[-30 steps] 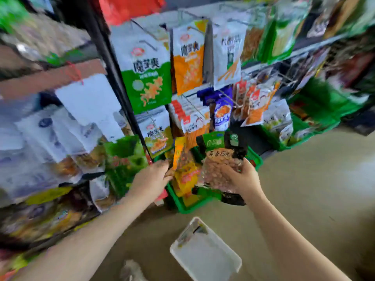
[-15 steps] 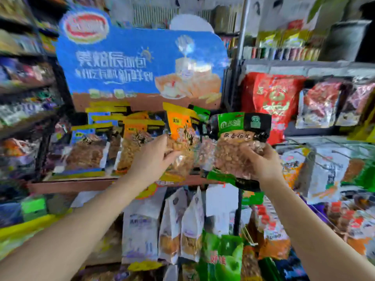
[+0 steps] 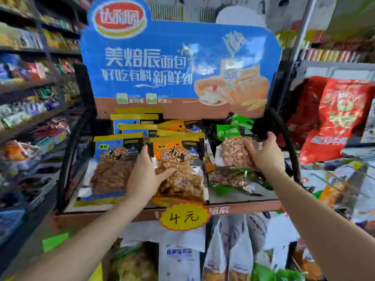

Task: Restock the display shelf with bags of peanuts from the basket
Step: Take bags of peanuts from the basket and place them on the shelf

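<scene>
Hands, head view: left hand (image 3: 145, 175) grips the orange-topped peanut bag (image 3: 178, 169) at the front middle of the display shelf (image 3: 243, 206), apparently steadying its row; right hand (image 3: 263, 154) holds a green-topped peanut bag (image 3: 233, 151) over the green stack (image 3: 229, 179) toward the shelf's right edge, likely sorting by colour. Basket not visible.
</scene>
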Available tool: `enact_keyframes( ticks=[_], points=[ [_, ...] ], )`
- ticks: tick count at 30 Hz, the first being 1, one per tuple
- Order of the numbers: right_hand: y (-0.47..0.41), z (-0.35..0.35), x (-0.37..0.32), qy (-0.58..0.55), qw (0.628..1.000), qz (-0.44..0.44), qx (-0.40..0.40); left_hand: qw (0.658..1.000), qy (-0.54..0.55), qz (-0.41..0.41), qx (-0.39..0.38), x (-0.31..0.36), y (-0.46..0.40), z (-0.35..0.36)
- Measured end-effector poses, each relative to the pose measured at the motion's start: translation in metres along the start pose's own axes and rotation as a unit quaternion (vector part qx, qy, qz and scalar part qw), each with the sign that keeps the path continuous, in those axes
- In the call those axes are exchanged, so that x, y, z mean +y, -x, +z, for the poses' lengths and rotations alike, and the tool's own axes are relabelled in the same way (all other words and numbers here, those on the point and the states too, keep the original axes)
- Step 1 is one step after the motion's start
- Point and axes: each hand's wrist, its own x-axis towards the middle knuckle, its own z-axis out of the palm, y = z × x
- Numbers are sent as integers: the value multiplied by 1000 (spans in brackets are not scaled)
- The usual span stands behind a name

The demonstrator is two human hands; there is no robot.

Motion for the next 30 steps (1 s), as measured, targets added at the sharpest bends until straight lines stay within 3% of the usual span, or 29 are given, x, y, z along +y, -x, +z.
enact_keyframes(
  ticks=[2, 4, 6, 8, 11, 13, 16, 24, 27, 30],
  points=[
    [0, 1, -8, 104, 991, -69, 56, 986, -107, 111, 63, -2, 0, -1],
    [2, 2, -15, 165, 974, -150, 43, 947, -162, 256, 106, 0, 3, 2],
    [9, 1, -17, 196, 956, -216, -32, 920, -163, 349, 72, 4, 9, 7],
    [19, -5, -13, 207, 939, -254, -101, 908, -157, 389, -4, 9, 12, 10],
    [32, -13, -1, 221, 919, -293, -146, 882, -153, 444, -51, 14, 16, 14],
    [37, -11, 9, 256, 904, -310, -143, 873, -146, 462, -57, 19, 18, 14],
    [26, -6, 7, 251, 911, -300, -132, 871, -135, 468, -61, 29, 20, 11],
    [-30, 2, -15, 308, 896, -252, -197, 879, -140, 449, -80, 47, 18, 8],
    [-20, -19, -6, 221, 924, -259, -176, 872, -132, 464, -85, 59, 27, 11],
    [4, -58, 16, 88, 955, -262, -104, 852, -117, 503, -82, 86, 48, 19]
  ],
)
